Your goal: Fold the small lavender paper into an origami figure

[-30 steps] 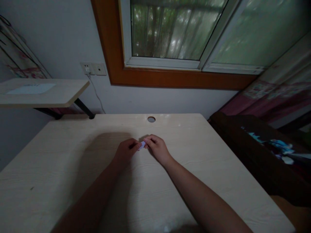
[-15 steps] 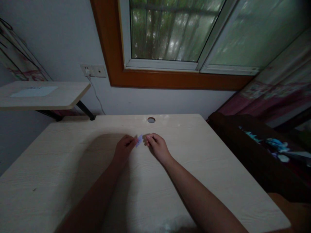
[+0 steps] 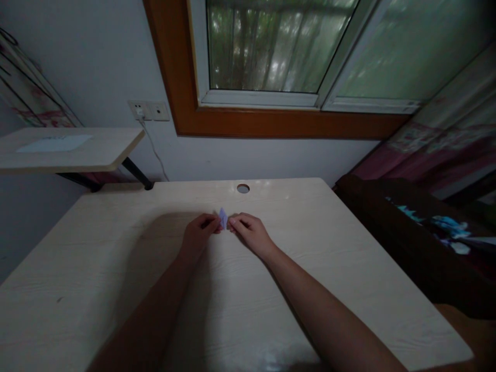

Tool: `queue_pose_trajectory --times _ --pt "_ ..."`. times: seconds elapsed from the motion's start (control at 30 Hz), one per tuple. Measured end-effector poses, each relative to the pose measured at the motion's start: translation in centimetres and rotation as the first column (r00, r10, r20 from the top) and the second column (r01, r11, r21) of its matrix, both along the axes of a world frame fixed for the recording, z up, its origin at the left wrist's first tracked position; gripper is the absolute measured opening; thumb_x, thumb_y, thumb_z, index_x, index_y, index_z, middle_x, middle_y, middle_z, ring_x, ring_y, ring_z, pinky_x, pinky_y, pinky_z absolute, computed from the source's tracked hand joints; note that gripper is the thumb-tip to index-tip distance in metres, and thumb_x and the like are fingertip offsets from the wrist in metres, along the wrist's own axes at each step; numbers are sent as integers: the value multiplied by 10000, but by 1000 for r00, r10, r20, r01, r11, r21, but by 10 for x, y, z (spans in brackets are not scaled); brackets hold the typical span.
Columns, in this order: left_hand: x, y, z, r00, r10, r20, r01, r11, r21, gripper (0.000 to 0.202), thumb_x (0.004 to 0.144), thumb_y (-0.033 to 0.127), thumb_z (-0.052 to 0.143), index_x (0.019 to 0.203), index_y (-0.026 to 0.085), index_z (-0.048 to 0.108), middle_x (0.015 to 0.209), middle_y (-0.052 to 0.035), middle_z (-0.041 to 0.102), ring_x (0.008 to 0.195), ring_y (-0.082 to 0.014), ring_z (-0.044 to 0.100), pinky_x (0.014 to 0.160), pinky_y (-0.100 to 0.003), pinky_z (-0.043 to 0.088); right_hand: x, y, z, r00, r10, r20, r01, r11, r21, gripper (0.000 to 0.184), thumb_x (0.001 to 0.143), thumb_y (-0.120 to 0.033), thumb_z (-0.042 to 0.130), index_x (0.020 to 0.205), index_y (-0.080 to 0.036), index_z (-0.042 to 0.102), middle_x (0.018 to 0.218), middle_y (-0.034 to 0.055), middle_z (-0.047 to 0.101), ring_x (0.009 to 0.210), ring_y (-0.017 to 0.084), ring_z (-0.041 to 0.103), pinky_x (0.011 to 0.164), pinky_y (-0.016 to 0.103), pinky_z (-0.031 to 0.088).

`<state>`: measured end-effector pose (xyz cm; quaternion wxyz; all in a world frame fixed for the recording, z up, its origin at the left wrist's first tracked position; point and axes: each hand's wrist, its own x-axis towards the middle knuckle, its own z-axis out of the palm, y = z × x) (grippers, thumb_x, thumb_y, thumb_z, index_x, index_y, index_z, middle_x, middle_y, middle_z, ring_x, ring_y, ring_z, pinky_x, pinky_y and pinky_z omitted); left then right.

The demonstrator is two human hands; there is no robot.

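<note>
A small pale purple folded paper piece (image 3: pixel 222 217) stands between my two hands above the light wooden table (image 3: pixel 96 243). My left hand (image 3: pixel 199 233) pinches it from the left with curled fingers. My right hand (image 3: pixel 250 232) pinches it from the right, fingertips pressed together at its lower edge. Both hands rest near the table's middle, a little short of the round cable hole (image 3: pixel 243 188). The paper is small and dim, so its exact shape is unclear.
A raised side shelf (image 3: pixel 77 150) with a white sheet on it stands at the left. A wall socket (image 3: pixel 149 110) with a cord hangs behind. A window fills the wall above. Dark furniture (image 3: pixel 406 243) borders the table's right edge.
The paper piece has turned from lying slanted between my fingers to pointing up. Both hands have shifted slightly away from me.
</note>
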<state>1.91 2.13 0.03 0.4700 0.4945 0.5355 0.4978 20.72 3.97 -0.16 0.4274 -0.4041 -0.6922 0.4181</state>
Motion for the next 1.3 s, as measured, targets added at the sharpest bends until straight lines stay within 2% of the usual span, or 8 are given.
queue_pose_trajectory --times 0.2,0.57,0.7,0.8,1.0,1.13,1.3 --pt "1 1 -3 992 -20 127 24 999 -28 300 736 421 749 857 162 660 752 -34 728 706 -175 702 763 -341 580 -1 1 1 999 25 46 -26 999 24 243 905 -416 609 863 -220 747 828 35 699 768 180 614 737 296 451" --pt "2 0 2 996 -82 -33 83 996 28 215 779 382 678 822 172 657 694 -7 688 657 -149 647 674 -281 530 0 3 -2 1000 24 1 -24 998 -54 190 863 -353 624 801 -200 719 756 10 677 685 152 569 678 271 429" --pt "4 -2 3 997 -72 18 71 996 56 245 802 378 660 921 165 643 766 -22 686 691 -151 649 636 -267 518 0 3 -5 999 37 5 -36 997 -69 153 851 -306 619 802 -195 712 727 -2 650 649 138 539 643 259 403" --pt "5 -2 3 998 -51 47 46 993 104 304 815 373 654 1042 176 617 829 -18 664 699 -138 634 614 -252 510 1 3 -4 996 92 18 -90 993 -72 132 839 -262 605 789 -191 704 709 -9 632 642 132 525 636 252 393" --pt "3 0 -3 996 -82 -25 85 988 130 344 798 337 693 1100 191 612 753 27 585 620 -107 564 582 -230 481 2 2 0 983 182 23 -180 982 -49 123 835 -247 603 778 -190 696 753 3 647 681 137 535 658 258 398" --pt "0 1 -6 994 -88 -67 95 989 116 317 801 334 701 1077 190 640 779 16 617 631 -106 570 594 -229 476 2 3 -2 989 146 -1 -145 985 -94 135 837 -274 612 793 -189 708 732 1 648 674 138 539 653 257 401" --pt "2 1 -3 998 -67 -20 68 993 97 292 768 340 719 1010 183 675 792 3 663 648 -122 609 626 -243 492 1 4 -4 994 81 -69 -92 979 -183 154 834 -291 614 801 -175 710 700 1 655 653 131 559 657 254 420"
